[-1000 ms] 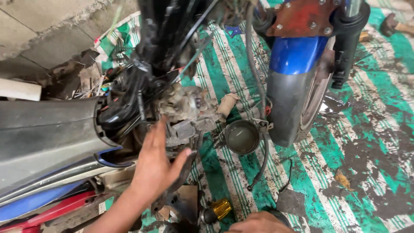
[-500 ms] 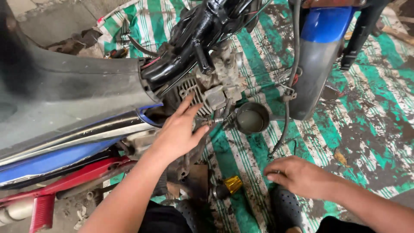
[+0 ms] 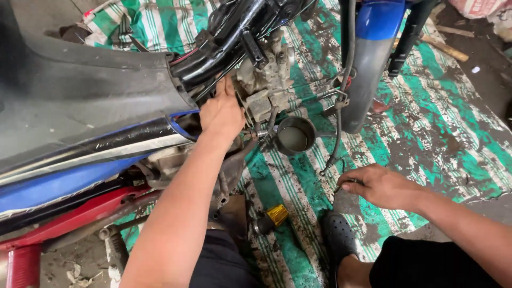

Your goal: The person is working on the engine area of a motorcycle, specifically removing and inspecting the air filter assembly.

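Nearest, by the person's dark sandal point(image 3: 337, 234), the right hand point(image 3: 381, 186) rests low on the green-and-white striped tarp point(image 3: 442, 133), its grip pinched on a small thin metal piece point(image 3: 338, 188) at the fingertips; what the piece is cannot be made out. A little left of it, a yellow-handled tool point(image 3: 271, 217) lies on the tarp.

Farther in, the left hand point(image 3: 221, 113) is pressed against the motorcycle engine point(image 3: 264, 88), fingers spread flat and pointing away, clasping nothing. The engine sits just right of that hand, touching it: a grey, grimy cast block with bolts and fins, under black frame tubes and cables. Just right of and below the engine stands a round dark metal cup point(image 3: 294, 137). Beyond it stands the blue front fender point(image 3: 376, 26).
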